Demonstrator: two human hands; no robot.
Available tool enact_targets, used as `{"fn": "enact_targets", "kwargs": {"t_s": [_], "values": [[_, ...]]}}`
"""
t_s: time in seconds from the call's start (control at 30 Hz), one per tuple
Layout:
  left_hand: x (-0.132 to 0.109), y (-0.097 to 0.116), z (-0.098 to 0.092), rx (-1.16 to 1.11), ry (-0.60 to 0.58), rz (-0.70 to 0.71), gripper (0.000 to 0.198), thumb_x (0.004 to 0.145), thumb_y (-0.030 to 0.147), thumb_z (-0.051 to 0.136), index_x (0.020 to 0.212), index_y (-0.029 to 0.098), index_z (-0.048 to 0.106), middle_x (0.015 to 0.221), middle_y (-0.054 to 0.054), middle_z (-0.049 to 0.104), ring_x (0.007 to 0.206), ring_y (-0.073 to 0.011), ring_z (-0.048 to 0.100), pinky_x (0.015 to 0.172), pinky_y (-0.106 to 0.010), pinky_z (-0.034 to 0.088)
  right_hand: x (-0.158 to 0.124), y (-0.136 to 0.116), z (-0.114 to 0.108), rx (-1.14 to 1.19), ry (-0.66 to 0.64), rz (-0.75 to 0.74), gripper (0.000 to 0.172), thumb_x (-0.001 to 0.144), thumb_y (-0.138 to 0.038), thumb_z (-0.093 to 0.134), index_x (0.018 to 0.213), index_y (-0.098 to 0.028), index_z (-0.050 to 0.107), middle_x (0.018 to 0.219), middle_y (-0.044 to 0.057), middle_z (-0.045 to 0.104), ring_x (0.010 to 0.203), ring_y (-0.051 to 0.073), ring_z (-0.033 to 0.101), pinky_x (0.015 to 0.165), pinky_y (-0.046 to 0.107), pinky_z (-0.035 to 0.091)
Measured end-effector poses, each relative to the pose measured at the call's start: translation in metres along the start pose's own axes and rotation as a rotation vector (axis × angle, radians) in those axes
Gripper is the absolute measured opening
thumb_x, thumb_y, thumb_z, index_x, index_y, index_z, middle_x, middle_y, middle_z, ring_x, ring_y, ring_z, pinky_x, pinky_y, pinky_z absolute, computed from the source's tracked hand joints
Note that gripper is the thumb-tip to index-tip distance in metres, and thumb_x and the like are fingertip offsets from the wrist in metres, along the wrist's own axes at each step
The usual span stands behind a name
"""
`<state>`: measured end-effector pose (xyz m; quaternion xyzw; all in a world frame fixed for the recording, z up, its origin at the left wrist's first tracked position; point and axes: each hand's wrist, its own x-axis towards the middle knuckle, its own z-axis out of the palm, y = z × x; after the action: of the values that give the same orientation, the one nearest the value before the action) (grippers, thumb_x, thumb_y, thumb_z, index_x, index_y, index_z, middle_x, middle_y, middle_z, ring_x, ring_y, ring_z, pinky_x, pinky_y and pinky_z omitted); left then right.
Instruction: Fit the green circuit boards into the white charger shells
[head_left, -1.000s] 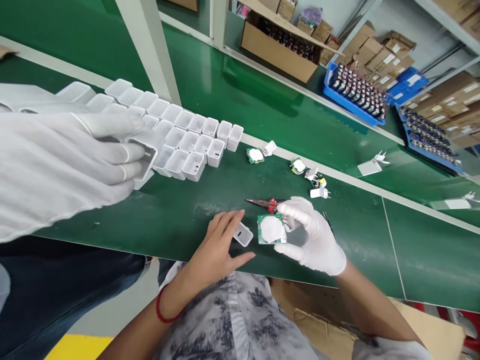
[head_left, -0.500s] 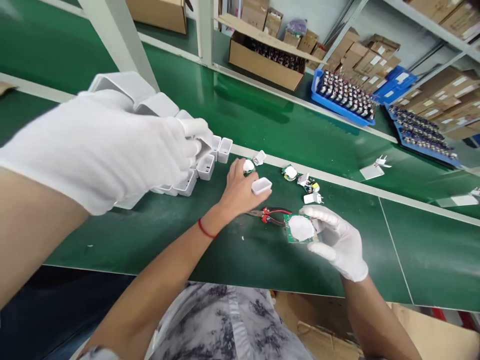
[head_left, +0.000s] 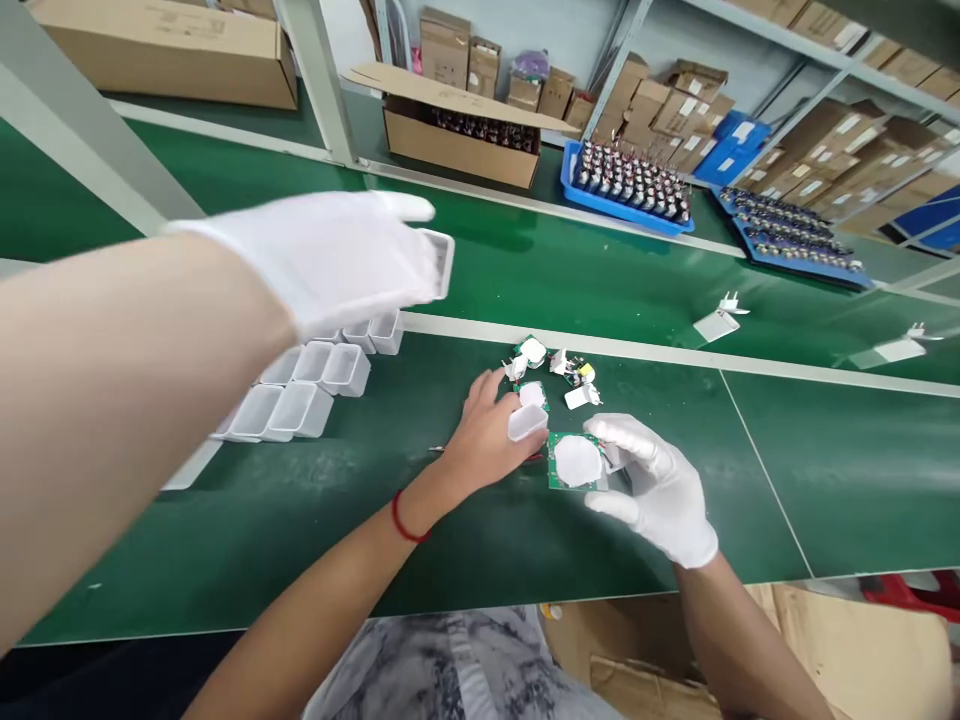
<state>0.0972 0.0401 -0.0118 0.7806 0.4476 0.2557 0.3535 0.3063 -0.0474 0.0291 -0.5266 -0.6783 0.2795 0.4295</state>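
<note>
My bare left hand, with a red cord at the wrist, grips a small white plastic case at the thumb side. Its fingertips reach a small circuit board with a white pad on the bench. My gloved right hand holds a larger green circuit board with a white pad by its right edge, between thumb and fingers. Pliers lie mostly hidden beneath my left hand; a red handle part shows. Beyond are another padded board and a white plug adapter.
From the left, a co-worker's gloved hand holds a white case above the bench. Several white cases stand in rows below it. At the back are a blue tray of parts and an open carton.
My left hand has moved right with the white case, and the small board now lies beside the other parts. The co-worker's hand has lifted a case off the rows. The view has shifted.
</note>
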Motion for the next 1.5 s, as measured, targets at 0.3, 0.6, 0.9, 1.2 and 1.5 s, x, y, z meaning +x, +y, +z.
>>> {"fn": "enact_targets", "kwargs": {"t_s": [0.3, 0.6, 0.9, 1.2, 1.5], "values": [[-0.097, -0.003, -0.023, -0.609, 0.145, -0.044, 0.048, 0.079, 0.016, 0.066, 0.118, 0.027, 0.041, 0.107, -0.004, 0.059, 0.093, -0.0176, 0.064, 0.08, -0.031, 0.055, 0.021, -0.016, 0.021, 0.037, -0.075, -0.299, 0.064, 0.073, -0.036, 0.084, 0.132, -0.03, 0.059, 0.107, 0.006, 0.067, 0.105, 0.027, 0.063, 0.1, 0.052, 0.046], [-0.106, -0.017, -0.041, -0.404, 0.078, -0.017, 0.068, 0.075, 0.029, 0.08, 0.134, 0.03, 0.046, 0.137, -0.01, 0.052, 0.132, -0.0288, 0.05, 0.109, -0.042, 0.046, 0.04, -0.051, 0.05, -0.171, -0.222, -0.488, 0.065, 0.083, -0.04, 0.074, 0.141, -0.023, 0.049, 0.106, 0.009, 0.064, 0.107, 0.027, 0.063, 0.099, 0.054, 0.044], [-0.104, -0.018, -0.042, -0.302, 0.137, 0.041, 0.059, 0.077, 0.026, 0.078, 0.13, 0.025, 0.052, 0.129, -0.009, 0.062, 0.119, -0.0241, 0.061, 0.099, -0.034, 0.054, 0.05, -0.077, 0.059, -0.527, -0.351, -0.632, 0.033, 0.087, -0.043, 0.066, 0.107, -0.017, 0.06, 0.093, 0.006, 0.067, 0.098, 0.023, 0.062, 0.099, 0.046, 0.04], [-0.105, -0.02, -0.046, -0.269, 0.131, 0.064, 0.062, 0.075, 0.023, 0.078, 0.131, 0.024, 0.052, 0.129, -0.009, 0.063, 0.118, -0.0246, 0.062, 0.099, -0.035, 0.054, 0.054, -0.085, 0.068, -0.612, -0.385, -0.647, 0.029, 0.089, -0.043, 0.062, 0.102, -0.017, 0.062, 0.091, 0.005, 0.07, 0.094, 0.022, 0.063, 0.098, 0.045, 0.037], [-0.105, -0.023, -0.045, -0.274, 0.123, 0.092, 0.063, 0.076, 0.021, 0.078, 0.132, 0.026, 0.05, 0.13, -0.009, 0.062, 0.12, -0.0258, 0.061, 0.102, -0.038, 0.052, 0.051, -0.091, 0.069, -0.697, -0.46, -0.605, 0.023, 0.089, -0.037, 0.063, 0.099, -0.017, 0.064, 0.091, 0.004, 0.071, 0.097, 0.023, 0.063, 0.1, 0.046, 0.035]]}}
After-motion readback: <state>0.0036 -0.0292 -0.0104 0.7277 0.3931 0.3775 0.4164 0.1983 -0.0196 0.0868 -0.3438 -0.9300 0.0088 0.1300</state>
